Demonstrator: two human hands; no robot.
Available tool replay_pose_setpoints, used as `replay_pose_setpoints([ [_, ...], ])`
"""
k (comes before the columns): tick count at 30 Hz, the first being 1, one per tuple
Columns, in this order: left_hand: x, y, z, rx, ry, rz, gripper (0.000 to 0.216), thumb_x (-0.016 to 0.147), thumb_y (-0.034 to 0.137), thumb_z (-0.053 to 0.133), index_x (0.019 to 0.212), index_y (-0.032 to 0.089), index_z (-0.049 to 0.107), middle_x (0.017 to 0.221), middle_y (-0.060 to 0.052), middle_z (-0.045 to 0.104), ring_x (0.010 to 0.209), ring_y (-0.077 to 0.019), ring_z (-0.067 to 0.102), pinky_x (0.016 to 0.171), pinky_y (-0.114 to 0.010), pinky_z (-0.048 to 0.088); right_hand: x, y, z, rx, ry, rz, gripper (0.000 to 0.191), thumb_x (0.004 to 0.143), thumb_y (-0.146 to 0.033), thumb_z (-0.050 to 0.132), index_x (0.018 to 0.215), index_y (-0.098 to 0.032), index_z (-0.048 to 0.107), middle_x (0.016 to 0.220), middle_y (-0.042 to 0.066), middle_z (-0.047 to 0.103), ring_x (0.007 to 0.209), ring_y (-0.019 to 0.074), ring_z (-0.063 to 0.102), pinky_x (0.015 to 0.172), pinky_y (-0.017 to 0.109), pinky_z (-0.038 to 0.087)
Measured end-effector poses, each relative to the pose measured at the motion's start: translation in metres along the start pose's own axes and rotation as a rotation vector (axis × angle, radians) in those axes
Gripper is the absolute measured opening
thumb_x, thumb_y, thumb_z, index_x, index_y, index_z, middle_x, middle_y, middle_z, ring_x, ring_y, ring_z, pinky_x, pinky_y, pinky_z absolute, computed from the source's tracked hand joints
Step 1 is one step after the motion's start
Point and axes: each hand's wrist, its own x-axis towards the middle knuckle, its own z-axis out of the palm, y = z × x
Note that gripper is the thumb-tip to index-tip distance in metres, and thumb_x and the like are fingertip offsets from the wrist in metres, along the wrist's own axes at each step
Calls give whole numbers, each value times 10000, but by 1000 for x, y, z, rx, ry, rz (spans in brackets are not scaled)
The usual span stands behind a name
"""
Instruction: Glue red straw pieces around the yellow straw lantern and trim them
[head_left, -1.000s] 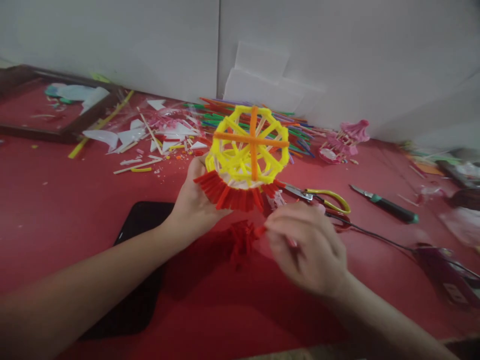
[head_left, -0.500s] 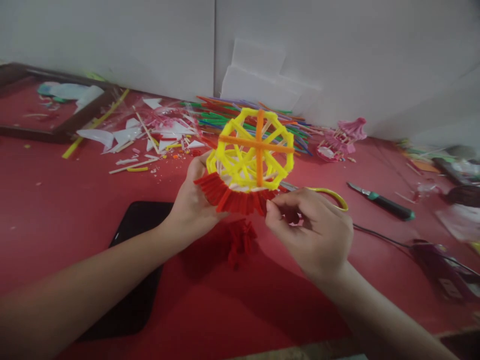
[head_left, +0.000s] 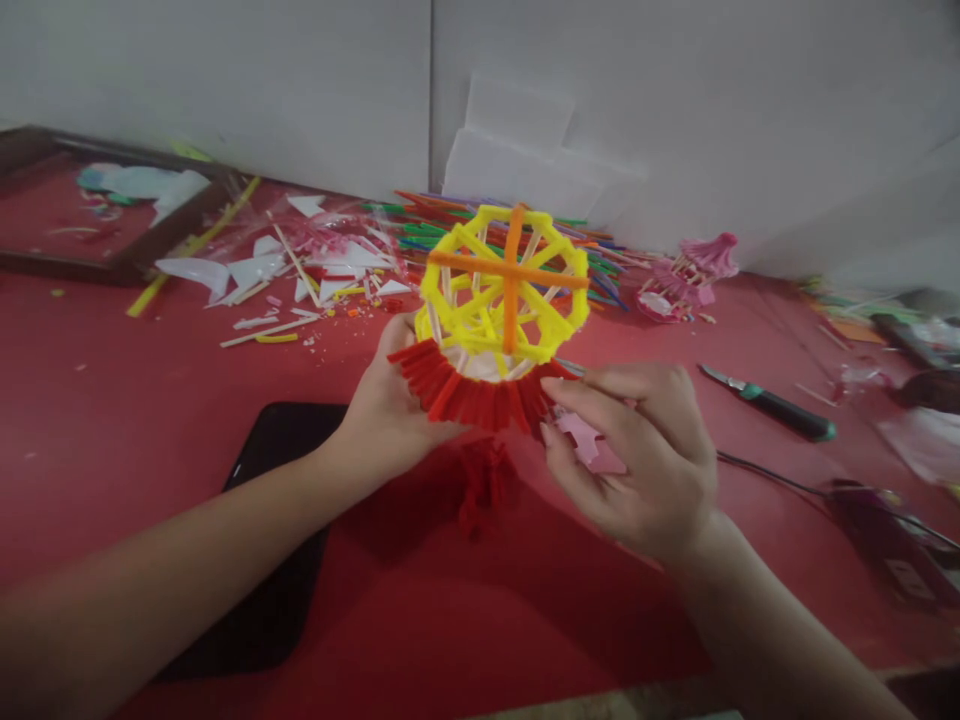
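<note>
A small wheel-shaped model (head_left: 541,326) made of yellow fuzzy pipe cleaners with pale sticks between its two rings is held up over the table. An orange cross (head_left: 512,268) spans its front ring. Along its whitish base runs a fringe of short red pipe-cleaner pieces (head_left: 472,398). My left hand (head_left: 386,405) is closed around the model's base from the left, its fingertips hidden behind. At the fringe's right end is my right hand (head_left: 637,445), thumb and index finger apart, their tips at the last red pieces. Loose red pieces (head_left: 484,495) lie below on the table.
A black phone-like slab (head_left: 281,560) lies under my left forearm. Scissors are mostly hidden behind my right hand. Right of it lie a cutter knife (head_left: 772,402) and a corded dark device (head_left: 892,545). Behind are paper scraps (head_left: 255,270), coloured pipe cleaners (head_left: 427,235) and a pink model (head_left: 694,275).
My right thumb and index finger have spread apart from their pinch at the fringe's right end. The model has tilted slightly, and a pink piece now shows behind my right fingers.
</note>
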Motion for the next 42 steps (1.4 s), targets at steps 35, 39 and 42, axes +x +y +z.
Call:
replay_pose_setpoints([
  [35, 0, -1, 1, 40, -24, 33, 637, 509, 186, 990, 967, 240, 550, 1183, -125, 774, 1097, -388, 761, 931, -557, 644, -4, 5, -1, -144, 64, -75, 188, 864, -153, 814, 982, -291, 767, 921, 13, 728, 837, 182, 637, 776, 375, 548],
  [39, 0, 0, 0, 57, -41, 36, 634, 518, 189, 988, 970, 239, 546, 1181, -132, 777, 1099, -398, 759, 924, -571, 642, -5, 5, -2, -131, 59, -84, 169, 873, -154, 803, 976, -282, 762, 943, 14, 721, 850, 186, 620, 784, 373, 533],
  [42, 1, 2, 0, 46, -24, 9, 666, 491, 180, 991, 972, 229, 533, 1178, -164, 770, 1086, -417, 762, 901, -566, 649, -5, 5, -1, -114, 55, -84, 190, 851, -131, 811, 968, -273, 766, 948, 21, 716, 857, 192, 626, 798, 377, 526],
])
